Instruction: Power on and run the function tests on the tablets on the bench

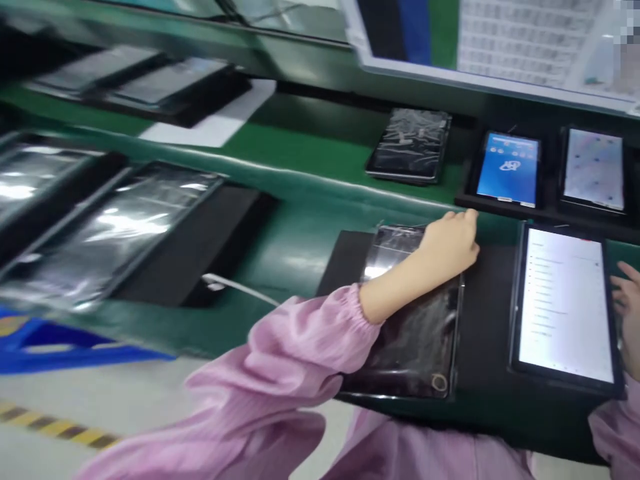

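Note:
My left hand reaches over a dark tablet wrapped in glossy film, its fingers resting at the tablet's far right corner. That tablet lies on a black mat on the green bench. My right hand touches the right edge of a lit tablet with a white list screen, standing beside the dark one. Both arms wear pink striped sleeves. Whether either hand grips its tablet is unclear.
Behind, a black tray holds two lit tablets, one blue, one pale. A film-wrapped tablet lies on the upper green belt. More wrapped tablets sit in trays at left. A white cable crosses the bench.

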Available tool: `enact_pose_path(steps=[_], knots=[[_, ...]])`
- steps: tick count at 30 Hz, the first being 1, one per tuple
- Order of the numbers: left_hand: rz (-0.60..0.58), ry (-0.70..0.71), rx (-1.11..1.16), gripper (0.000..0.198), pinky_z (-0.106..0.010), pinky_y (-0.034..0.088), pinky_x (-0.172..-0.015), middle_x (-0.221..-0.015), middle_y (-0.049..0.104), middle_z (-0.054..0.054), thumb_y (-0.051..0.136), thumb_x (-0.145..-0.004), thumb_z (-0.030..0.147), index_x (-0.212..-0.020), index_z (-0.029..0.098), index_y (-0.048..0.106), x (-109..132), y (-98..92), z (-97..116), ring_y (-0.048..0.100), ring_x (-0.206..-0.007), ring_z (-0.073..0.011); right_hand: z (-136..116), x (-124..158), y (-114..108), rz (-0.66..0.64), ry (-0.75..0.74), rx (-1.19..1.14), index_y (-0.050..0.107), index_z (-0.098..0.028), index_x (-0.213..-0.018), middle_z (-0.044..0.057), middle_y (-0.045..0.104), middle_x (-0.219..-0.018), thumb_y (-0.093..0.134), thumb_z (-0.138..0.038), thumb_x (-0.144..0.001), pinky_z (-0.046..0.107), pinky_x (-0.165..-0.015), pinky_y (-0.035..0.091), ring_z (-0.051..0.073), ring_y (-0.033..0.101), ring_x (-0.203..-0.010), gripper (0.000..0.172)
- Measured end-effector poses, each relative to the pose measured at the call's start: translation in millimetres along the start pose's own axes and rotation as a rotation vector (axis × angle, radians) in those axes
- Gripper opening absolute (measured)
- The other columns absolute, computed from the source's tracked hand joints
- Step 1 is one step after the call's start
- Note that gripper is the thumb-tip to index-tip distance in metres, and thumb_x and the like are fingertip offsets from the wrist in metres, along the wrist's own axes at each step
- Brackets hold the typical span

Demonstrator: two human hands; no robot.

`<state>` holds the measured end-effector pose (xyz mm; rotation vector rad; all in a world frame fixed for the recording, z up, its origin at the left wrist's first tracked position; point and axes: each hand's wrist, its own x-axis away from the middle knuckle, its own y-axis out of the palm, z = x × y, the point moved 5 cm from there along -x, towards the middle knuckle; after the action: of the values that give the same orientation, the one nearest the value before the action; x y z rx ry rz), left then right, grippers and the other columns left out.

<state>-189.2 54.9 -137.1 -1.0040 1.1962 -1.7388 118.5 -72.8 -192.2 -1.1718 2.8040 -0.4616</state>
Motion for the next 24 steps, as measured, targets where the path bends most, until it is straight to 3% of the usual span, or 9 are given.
enact_pose_path(steps=[6, 12, 16, 19, 22, 24], knots=[[0.077, -0.022, -0.047, 0.05, -0.044, 0.059, -0.086, -0.113, 0.073, -0.016, 0.05, -0.087, 0.006, -0.137, 0.006, 0.052, -4, 6.1, -7, 0.067, -0.113, -0.0348, -3, 2, -5, -0.099, -0.118, -0.105, 0.071, -0.025, -0.131, 0.004, 0.073, -0.111, 0.072, -0.053, -0.09, 0.029, -0.068, 0.045, 0.015, 0.059, -0.076, 0.049], [0.174, 0.075, -0.074, 0.049, -0.039, 0.06, -0.074, -0.107, 0.075, -0.013, 0.052, -0.084, 0.014, -0.133, 0.012, 0.054, -5, 11.4, -15, 0.07, -0.104, -0.0332, -14, 11, -1, -0.259, -0.257, -0.198, 0.069, -0.028, -0.133, 0.007, 0.068, -0.131, 0.074, -0.048, -0.091, 0.036, -0.086, 0.052, 0.023, 0.064, -0.101, 0.048], [0.116, 0.087, -0.062, 0.049, -0.044, 0.06, -0.083, -0.106, 0.074, -0.016, 0.051, -0.082, 0.007, -0.131, 0.006, 0.054, -8, 8.5, -11, 0.071, -0.105, -0.0354, -23, 17, 1, -0.383, -0.367, -0.221, 0.073, -0.027, -0.124, 0.008, 0.066, -0.133, 0.072, -0.045, -0.09, 0.042, -0.098, 0.051, 0.028, 0.061, -0.119, 0.039], [0.078, 0.113, 0.077, 0.047, -0.046, 0.058, -0.094, -0.114, 0.072, -0.016, 0.043, -0.087, 0.005, -0.134, 0.004, 0.052, -2, -0.7, -11, 0.07, -0.111, -0.0346, -24, 20, 2, -0.472, -0.417, -0.206, 0.076, -0.028, -0.116, 0.008, 0.061, -0.141, 0.069, -0.046, -0.092, 0.048, -0.107, 0.048, 0.033, 0.055, -0.134, 0.031], [0.098, 0.162, 0.227, 0.043, -0.041, 0.058, -0.099, -0.126, 0.071, -0.012, 0.042, -0.098, 0.016, -0.14, 0.01, 0.049, 20, -10.8, -26, 0.07, -0.116, -0.0281, -24, 22, 3, -0.524, -0.442, -0.175, 0.074, -0.028, -0.119, 0.008, 0.056, -0.15, 0.065, -0.047, -0.094, 0.053, -0.112, 0.045, 0.035, 0.053, -0.138, 0.032], [0.21, 0.179, 0.302, 0.039, -0.045, 0.057, -0.103, -0.127, 0.071, -0.007, 0.051, -0.101, 0.028, -0.139, 0.019, 0.053, 47, -17.7, -46, 0.07, -0.116, -0.0281, -28, 24, 3, -0.529, -0.473, -0.151, 0.073, -0.029, -0.123, 0.007, 0.053, -0.153, 0.065, -0.043, -0.095, 0.058, -0.12, 0.038, 0.036, 0.048, -0.144, 0.033]])
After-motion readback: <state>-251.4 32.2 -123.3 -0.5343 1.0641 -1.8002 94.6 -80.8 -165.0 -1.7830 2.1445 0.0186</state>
